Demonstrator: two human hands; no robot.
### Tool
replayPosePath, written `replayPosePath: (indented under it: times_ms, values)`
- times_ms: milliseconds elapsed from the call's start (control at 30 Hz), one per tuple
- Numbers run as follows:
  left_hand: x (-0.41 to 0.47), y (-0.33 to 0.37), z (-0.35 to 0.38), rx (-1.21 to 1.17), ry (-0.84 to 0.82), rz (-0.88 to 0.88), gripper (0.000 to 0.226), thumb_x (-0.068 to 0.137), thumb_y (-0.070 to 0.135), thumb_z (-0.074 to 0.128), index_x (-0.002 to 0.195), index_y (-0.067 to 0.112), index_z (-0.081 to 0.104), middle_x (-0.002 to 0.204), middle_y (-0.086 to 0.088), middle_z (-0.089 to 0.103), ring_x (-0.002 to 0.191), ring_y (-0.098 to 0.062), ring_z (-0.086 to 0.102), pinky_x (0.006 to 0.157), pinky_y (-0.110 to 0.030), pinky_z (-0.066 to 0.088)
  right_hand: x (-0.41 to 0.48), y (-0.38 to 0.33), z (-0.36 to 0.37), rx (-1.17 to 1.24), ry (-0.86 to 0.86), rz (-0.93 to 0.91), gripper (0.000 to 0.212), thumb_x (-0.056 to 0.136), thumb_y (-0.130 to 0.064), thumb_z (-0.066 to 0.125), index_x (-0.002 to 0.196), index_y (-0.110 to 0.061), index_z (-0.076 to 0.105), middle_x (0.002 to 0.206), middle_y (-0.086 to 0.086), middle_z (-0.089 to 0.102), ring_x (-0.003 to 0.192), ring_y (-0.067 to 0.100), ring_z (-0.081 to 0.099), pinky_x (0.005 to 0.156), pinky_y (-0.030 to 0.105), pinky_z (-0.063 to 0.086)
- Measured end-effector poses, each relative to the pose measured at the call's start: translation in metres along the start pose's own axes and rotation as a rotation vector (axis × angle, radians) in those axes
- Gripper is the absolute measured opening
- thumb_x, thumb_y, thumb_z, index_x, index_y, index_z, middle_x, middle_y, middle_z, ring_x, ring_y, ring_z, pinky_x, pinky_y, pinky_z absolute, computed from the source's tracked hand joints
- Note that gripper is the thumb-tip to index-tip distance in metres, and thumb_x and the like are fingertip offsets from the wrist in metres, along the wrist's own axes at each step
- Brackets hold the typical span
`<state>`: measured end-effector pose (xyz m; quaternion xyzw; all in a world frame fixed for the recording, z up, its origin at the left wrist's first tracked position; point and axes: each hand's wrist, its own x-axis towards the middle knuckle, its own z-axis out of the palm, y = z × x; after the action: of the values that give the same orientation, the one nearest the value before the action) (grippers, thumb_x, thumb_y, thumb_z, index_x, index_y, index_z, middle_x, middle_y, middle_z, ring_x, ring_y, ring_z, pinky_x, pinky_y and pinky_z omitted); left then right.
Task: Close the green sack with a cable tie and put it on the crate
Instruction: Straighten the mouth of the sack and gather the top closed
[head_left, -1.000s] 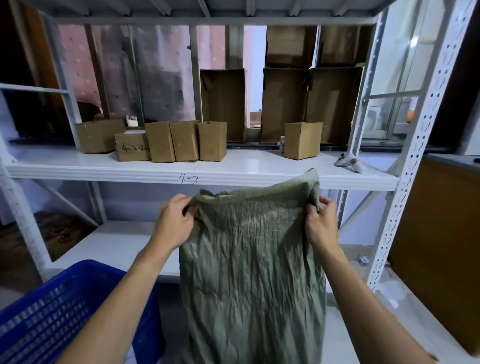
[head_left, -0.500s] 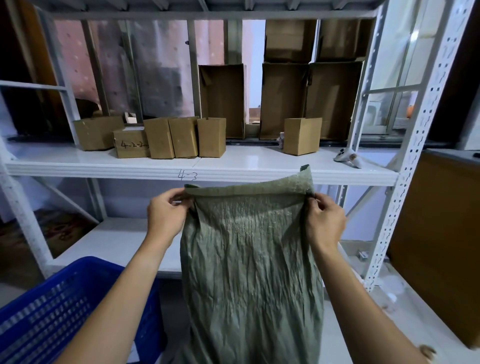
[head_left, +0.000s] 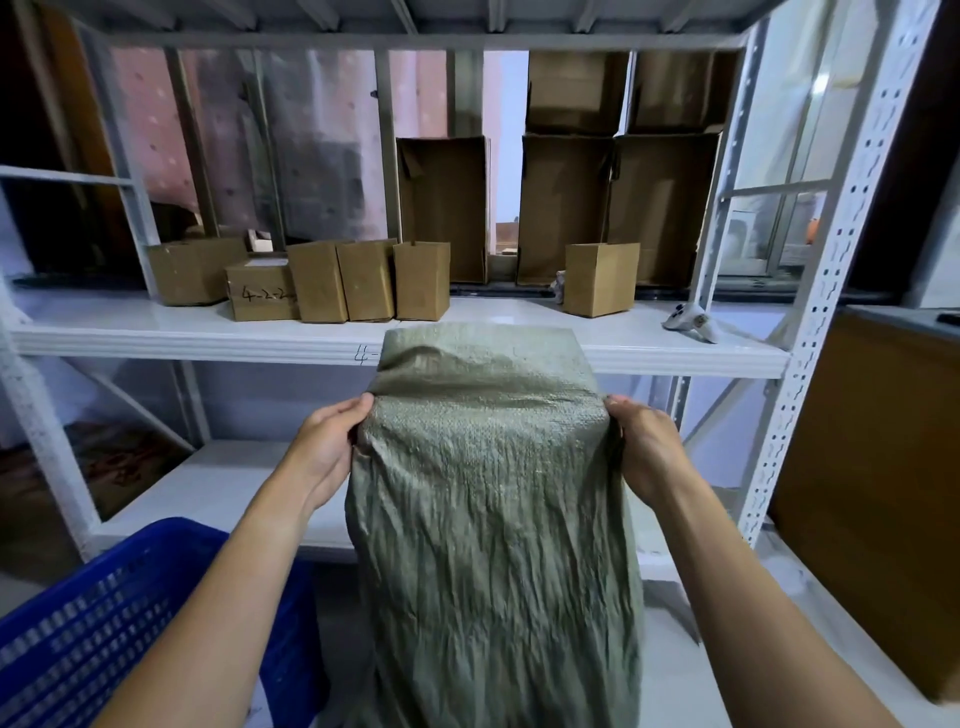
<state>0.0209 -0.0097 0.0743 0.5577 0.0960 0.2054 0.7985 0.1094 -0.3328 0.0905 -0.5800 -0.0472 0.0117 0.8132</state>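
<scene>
Green sack (head_left: 493, 493), crinkled woven plastic

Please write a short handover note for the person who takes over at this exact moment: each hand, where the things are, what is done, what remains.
Left hand: grip on the left side of the green sack, a little below its top.
Right hand: grip on the right side, same height.
Sack hangs in front of the white shelf; its top stands up above the hands.
Blue crate: lower left.
Done: sack held up. No cable tie in view.
Left: tie the sack shut, put it on the crate.
</scene>
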Motion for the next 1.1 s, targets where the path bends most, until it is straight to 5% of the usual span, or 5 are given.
replayPosePath:
  times_ms: [233,467,633,833,1100]
  values:
    - [0.0,-0.003,0.029,-0.073,-0.019,-0.134,0.032,0.106,0.023,0.039,0.107,0.005,0.066,0.099,-0.013,0.076,0.095,-0.025,0.069,0.076,-0.039,0.05,-0.003,-0.002,0.006,0.096,0.005,0.036,0.029,0.099,-0.004,0.039,0.084,-0.002,0.063,0.081,0.016,0.065,0.077,0.024,0.062,0.075,0.03,0.048]
    - [0.019,-0.026,0.024,-0.07,0.103,-0.091,0.041,0.093,0.029,0.056,0.125,0.006,0.064,0.125,-0.017,0.069,0.116,-0.033,0.066,0.104,-0.052,0.048,-0.009,0.002,0.012,0.046,-0.021,0.031,0.001,0.068,-0.006,0.053,0.068,-0.006,0.054,0.062,0.009,0.043,0.052,0.021,0.042,0.051,0.03,0.033]
    - [0.016,-0.021,0.029,0.008,0.014,0.012,0.055,0.075,0.033,0.081,0.12,0.006,0.066,0.124,-0.013,0.07,0.125,-0.028,0.059,0.115,-0.05,0.035,-0.005,0.001,0.008,-0.069,-0.002,-0.001,0.024,0.087,0.01,0.049,0.071,-0.008,0.054,0.054,0.003,0.046,0.046,0.016,0.045,0.047,0.028,0.036]
    - [0.011,-0.024,0.035,0.175,0.079,0.102,0.047,0.09,0.028,0.067,0.128,0.001,0.059,0.131,-0.012,0.064,0.13,-0.025,0.054,0.118,-0.046,0.032,-0.003,0.005,0.007,-0.108,0.024,-0.02,0.019,0.091,0.002,0.054,0.077,-0.009,0.061,0.055,0.002,0.053,0.046,0.015,0.052,0.046,0.027,0.041]
    - [0.001,-0.015,0.037,0.477,0.189,0.353,0.013,0.099,0.025,0.06,0.102,0.015,0.066,0.101,-0.006,0.066,0.094,-0.02,0.058,0.082,-0.031,0.043,0.0,0.01,0.001,-0.472,0.114,-0.239,0.012,0.094,-0.016,0.063,0.093,-0.016,0.075,0.073,0.003,0.066,0.063,0.016,0.055,0.056,0.026,0.041]
